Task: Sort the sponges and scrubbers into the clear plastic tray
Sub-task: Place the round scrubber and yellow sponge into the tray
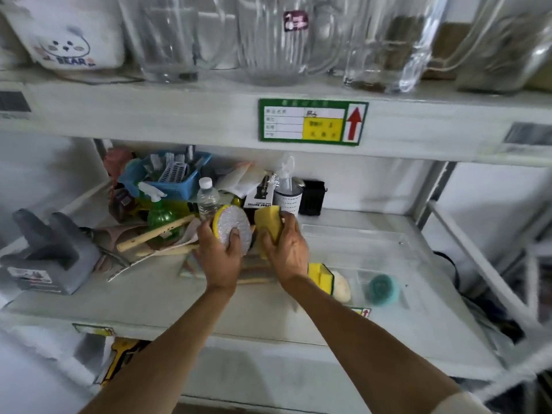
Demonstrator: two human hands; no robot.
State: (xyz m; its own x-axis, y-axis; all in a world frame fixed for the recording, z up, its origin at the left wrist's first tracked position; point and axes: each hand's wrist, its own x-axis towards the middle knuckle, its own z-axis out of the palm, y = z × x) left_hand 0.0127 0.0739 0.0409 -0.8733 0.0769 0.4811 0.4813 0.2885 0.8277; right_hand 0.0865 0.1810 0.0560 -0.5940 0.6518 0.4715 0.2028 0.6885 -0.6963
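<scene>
Two full hands, left [219, 258] gripping silver scrubber [234, 233], right [286, 252] yellow sponge [268, 224], before water bottle [208, 198].

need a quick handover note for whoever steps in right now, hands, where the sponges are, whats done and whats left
Left hand: holding the round silver scrubber with a yellow rim, above the shelf clutter.
Right hand: holding a yellow sponge, also not yet over the tray.
Clear plastic tray: on the shelf to the right of both hands.
Done: a yellow-and-green sponge, a cream puff and a teal scrubber seem to sit at its near end; the clear walls make this hard to confirm.
Left: move both held pieces right into the tray, then check the clutter on the left for more.
</scene>
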